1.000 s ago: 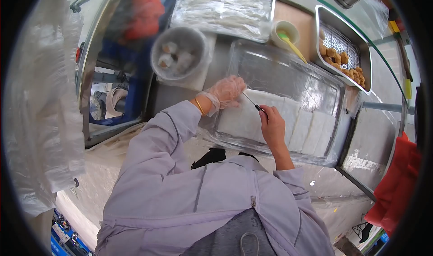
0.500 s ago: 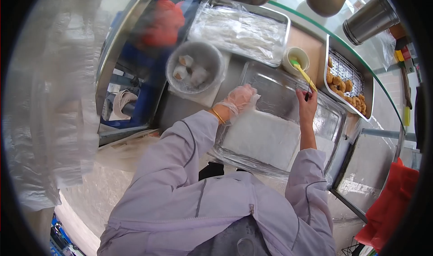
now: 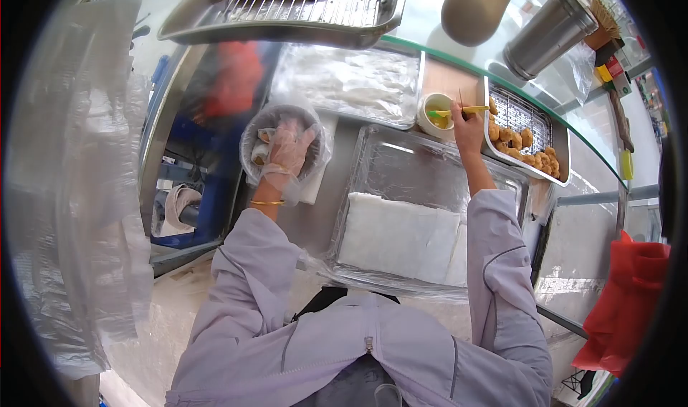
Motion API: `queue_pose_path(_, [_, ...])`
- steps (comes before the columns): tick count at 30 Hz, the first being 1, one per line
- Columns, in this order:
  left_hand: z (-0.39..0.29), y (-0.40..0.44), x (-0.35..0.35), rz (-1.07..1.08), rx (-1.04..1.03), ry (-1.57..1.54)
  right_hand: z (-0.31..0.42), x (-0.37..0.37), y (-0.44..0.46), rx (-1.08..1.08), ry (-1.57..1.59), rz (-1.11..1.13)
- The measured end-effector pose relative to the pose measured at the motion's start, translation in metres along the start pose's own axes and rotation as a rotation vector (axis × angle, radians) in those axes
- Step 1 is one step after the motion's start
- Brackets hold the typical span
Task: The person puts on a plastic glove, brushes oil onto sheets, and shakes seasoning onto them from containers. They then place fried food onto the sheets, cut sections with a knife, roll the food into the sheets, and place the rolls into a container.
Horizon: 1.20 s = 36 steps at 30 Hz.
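My left hand (image 3: 288, 149), in a clear plastic glove, reaches into a plastic-lined round bowl (image 3: 251, 136) with several whitish-brown pieces inside. Its fingers are partly spread over the pieces; whether it grips one is unclear. My right hand (image 3: 467, 126), bare, is closed on a yellow-green brush (image 3: 474, 109) whose green head dips into a small cup (image 3: 430, 124) of yellow liquid. A thin dark tool also sticks up from that hand. White sheets (image 3: 398, 236) lie in the near part of a plastic-covered tray (image 3: 408, 164) between my forearms.
Behind the cup is a plastic-covered tray (image 3: 347, 77). Fried brown pieces (image 3: 527, 138) sit on a rack in a deep tray (image 3: 564, 156) at right. A large rack tray (image 3: 287, 32), a metal canister (image 3: 550, 32) and a glass edge (image 3: 502, 81) are beyond; red bags hang both sides.
My left hand has left the white sheets and moved left into the bowl. My right hand went from the sheets up to the cup and took hold of the brush. The view has shifted.
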<state>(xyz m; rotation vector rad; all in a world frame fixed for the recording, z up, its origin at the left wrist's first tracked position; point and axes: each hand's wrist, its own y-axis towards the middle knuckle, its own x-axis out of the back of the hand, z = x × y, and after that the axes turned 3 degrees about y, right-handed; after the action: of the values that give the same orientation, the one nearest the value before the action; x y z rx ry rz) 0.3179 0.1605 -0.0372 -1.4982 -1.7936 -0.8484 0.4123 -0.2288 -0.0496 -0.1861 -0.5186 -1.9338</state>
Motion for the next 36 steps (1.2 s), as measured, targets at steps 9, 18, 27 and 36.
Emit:
queue_pose_path(9, [-0.025,-0.059,0.018,-0.208,-0.194,0.027,0.050,0.030,0.002,-0.019,-0.067,0.214])
queue_pose_path(18, [-0.074,-0.161,0.011,0.057,-0.357,-0.335,0.043,0.021,-0.008,-0.172,0.242,0.238])
queue_pose_path(27, [-0.054,-0.217,-0.016,0.506,-0.100,-0.540,0.045,0.027,-0.032,-0.294,0.523,0.090])
queue_pose_path(36, [-0.104,-0.267,-0.062,0.413,1.034,-1.530,0.004,0.086,-0.053,-0.641,1.062,-0.054])
